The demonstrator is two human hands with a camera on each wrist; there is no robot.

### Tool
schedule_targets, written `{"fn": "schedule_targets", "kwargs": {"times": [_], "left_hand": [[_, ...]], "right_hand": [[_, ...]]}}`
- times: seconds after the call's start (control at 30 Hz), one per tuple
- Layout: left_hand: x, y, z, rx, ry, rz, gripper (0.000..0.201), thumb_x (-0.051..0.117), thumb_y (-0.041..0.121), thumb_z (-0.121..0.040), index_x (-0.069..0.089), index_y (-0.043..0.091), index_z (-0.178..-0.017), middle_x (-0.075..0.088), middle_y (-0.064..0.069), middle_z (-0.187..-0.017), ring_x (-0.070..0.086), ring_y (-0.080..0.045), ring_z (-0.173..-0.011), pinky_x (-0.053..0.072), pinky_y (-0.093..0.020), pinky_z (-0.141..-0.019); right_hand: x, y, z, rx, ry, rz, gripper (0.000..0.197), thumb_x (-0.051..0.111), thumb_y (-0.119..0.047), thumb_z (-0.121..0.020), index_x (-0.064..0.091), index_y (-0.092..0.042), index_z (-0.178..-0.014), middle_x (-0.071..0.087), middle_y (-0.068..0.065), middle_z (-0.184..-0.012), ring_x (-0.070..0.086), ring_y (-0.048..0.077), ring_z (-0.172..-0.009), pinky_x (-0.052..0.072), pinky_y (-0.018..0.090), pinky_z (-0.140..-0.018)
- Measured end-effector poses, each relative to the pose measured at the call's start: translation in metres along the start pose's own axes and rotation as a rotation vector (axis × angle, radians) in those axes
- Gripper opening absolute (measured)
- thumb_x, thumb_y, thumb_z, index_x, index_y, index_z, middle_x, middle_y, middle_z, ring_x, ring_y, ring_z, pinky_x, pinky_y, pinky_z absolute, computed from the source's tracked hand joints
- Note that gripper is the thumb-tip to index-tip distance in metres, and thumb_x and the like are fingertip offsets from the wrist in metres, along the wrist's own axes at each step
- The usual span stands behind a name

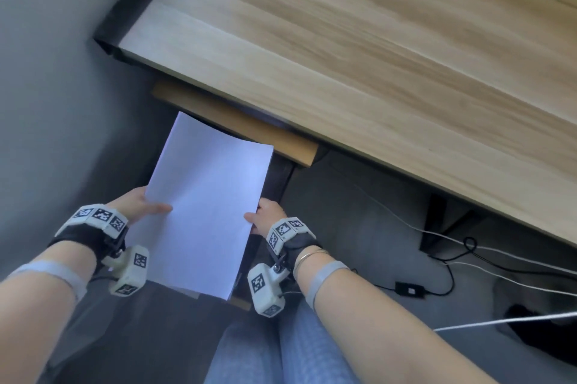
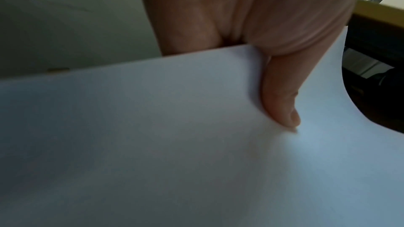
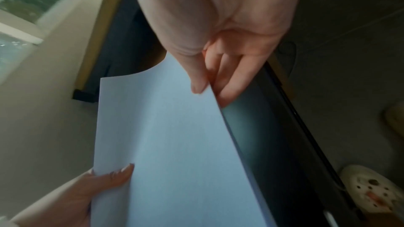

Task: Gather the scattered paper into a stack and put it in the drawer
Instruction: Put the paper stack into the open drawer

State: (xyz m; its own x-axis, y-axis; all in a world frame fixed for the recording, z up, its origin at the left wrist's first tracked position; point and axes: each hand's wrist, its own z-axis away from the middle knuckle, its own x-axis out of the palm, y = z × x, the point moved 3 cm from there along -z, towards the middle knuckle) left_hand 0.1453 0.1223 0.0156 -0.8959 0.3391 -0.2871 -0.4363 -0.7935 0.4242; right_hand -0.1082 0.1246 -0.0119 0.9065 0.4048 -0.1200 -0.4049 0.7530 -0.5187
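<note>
A stack of white paper (image 1: 206,202) hangs tilted in front of the desk, its far corner curling down. My left hand (image 1: 156,207) pinches its left edge, thumb on top (image 2: 282,92) and the other fingers hidden underneath. My right hand (image 1: 254,216) pinches the right edge, thumb above and fingers below (image 3: 207,75). In the right wrist view the paper (image 3: 170,144) spans between both hands, with the left hand (image 3: 94,189) at its lower corner. Beneath the sheets is the pulled-out drawer (image 1: 276,177), dark inside with light wooden edges, mostly covered by the paper.
The light wooden desk top (image 1: 343,55) runs across the upper right. White and black cables (image 1: 452,243) and a black adapter (image 1: 409,289) lie on the grey floor at right. My legs in jeans (image 1: 281,352) are below the drawer. A pale slipper (image 3: 371,189) is on the floor.
</note>
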Motion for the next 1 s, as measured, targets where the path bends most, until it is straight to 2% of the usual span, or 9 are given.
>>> {"fn": "schedule_targets", "kwargs": {"times": [0.1, 0.2, 0.3, 0.43, 0.5, 0.6, 0.73, 0.9, 1.0], "left_hand": [[0.003, -0.002, -0.026, -0.021, -0.020, -0.076, 0.035, 0.064, 0.013, -0.085, 0.057, 0.010, -0.119, 0.065, -0.013, -0.111, 0.062, -0.036, -0.105, 0.044, -0.051, -0.100], [0.006, -0.002, -0.051, -0.027, -0.034, -0.152, 0.038, 0.065, 0.020, -0.085, 0.056, 0.016, -0.121, 0.064, -0.008, -0.116, 0.060, -0.031, -0.107, 0.043, -0.044, -0.100], [0.008, -0.004, -0.076, -0.039, -0.022, -0.212, 0.041, 0.068, 0.023, -0.082, 0.056, 0.015, -0.120, 0.065, -0.009, -0.118, 0.061, -0.033, -0.107, 0.044, -0.047, -0.101], [0.015, 0.001, -0.099, -0.068, 0.006, -0.247, 0.047, 0.066, 0.019, -0.084, 0.053, 0.008, -0.128, 0.062, -0.014, -0.121, 0.057, -0.035, -0.112, 0.042, -0.042, -0.099], [0.017, 0.000, -0.111, -0.071, 0.012, -0.240, 0.050, 0.067, 0.017, -0.083, 0.052, 0.006, -0.130, 0.061, -0.016, -0.125, 0.056, -0.035, -0.114, 0.041, -0.044, -0.102], [0.022, 0.000, -0.127, -0.072, 0.002, -0.255, 0.054, 0.066, 0.016, -0.083, 0.049, 0.005, -0.133, 0.058, -0.016, -0.129, 0.055, -0.035, -0.117, 0.040, -0.041, -0.103], [0.033, 0.019, -0.145, -0.049, -0.001, -0.275, 0.047, 0.065, 0.010, -0.084, 0.053, 0.002, -0.128, 0.061, -0.019, -0.125, 0.057, -0.034, -0.114, 0.040, -0.031, -0.091], [0.045, 0.035, -0.170, -0.045, 0.022, -0.336, 0.044, 0.067, 0.019, -0.083, 0.058, 0.000, -0.122, 0.065, -0.020, -0.116, 0.061, -0.034, -0.106, 0.045, -0.034, -0.090], [0.052, 0.041, -0.182, -0.045, 0.030, -0.335, 0.044, 0.067, 0.018, -0.083, 0.057, 0.002, -0.122, 0.064, -0.020, -0.118, 0.060, -0.034, -0.107, 0.044, -0.035, -0.090]], "right_hand": [[0.006, 0.018, -0.032, 0.033, 0.060, -0.012, 0.020, 0.052, -0.004, -0.078, 0.053, 0.009, -0.094, 0.064, 0.024, -0.090, 0.066, 0.039, -0.096, 0.053, 0.058, -0.084], [0.011, 0.028, -0.054, 0.076, 0.083, 0.018, 0.025, 0.051, -0.004, -0.081, 0.053, 0.008, -0.104, 0.064, 0.027, -0.110, 0.061, 0.042, -0.107, 0.052, 0.055, -0.088], [0.013, 0.031, -0.067, 0.099, 0.067, 0.008, 0.032, 0.047, -0.001, -0.086, 0.051, -0.005, -0.117, 0.065, 0.023, -0.110, 0.063, 0.040, -0.104, 0.052, 0.052, -0.090], [0.007, 0.014, -0.058, 0.106, 0.085, -0.005, 0.070, 0.048, -0.009, -0.090, 0.014, -0.027, -0.148, 0.058, 0.012, -0.121, 0.062, 0.028, -0.095, 0.052, 0.037, -0.088], [0.002, 0.006, -0.052, 0.087, 0.086, 0.044, 0.080, 0.048, -0.014, -0.092, -0.005, -0.032, -0.150, 0.048, 0.010, -0.136, 0.061, 0.030, -0.105, 0.048, 0.034, -0.083], [-0.001, -0.001, -0.050, 0.078, 0.078, 0.049, 0.083, 0.046, -0.013, -0.094, -0.013, -0.035, -0.148, 0.047, 0.015, -0.139, 0.061, 0.036, -0.107, 0.050, 0.038, -0.086], [0.004, -0.004, -0.064, 0.062, 0.102, 0.008, 0.077, 0.046, -0.010, -0.090, 0.001, -0.035, -0.148, 0.032, 0.008, -0.148, 0.052, 0.026, -0.083, 0.043, 0.031, -0.072], [0.009, -0.009, -0.077, 0.138, 0.095, -0.022, 0.060, 0.048, -0.012, -0.090, 0.023, -0.026, -0.143, 0.023, 0.009, -0.149, 0.045, 0.029, -0.122, 0.040, 0.034, -0.098], [0.005, -0.014, -0.085, 0.183, 0.114, -0.045, 0.059, 0.048, -0.013, -0.091, 0.024, -0.025, -0.143, 0.019, 0.009, -0.152, 0.040, 0.027, -0.129, 0.035, 0.034, -0.104]]}}
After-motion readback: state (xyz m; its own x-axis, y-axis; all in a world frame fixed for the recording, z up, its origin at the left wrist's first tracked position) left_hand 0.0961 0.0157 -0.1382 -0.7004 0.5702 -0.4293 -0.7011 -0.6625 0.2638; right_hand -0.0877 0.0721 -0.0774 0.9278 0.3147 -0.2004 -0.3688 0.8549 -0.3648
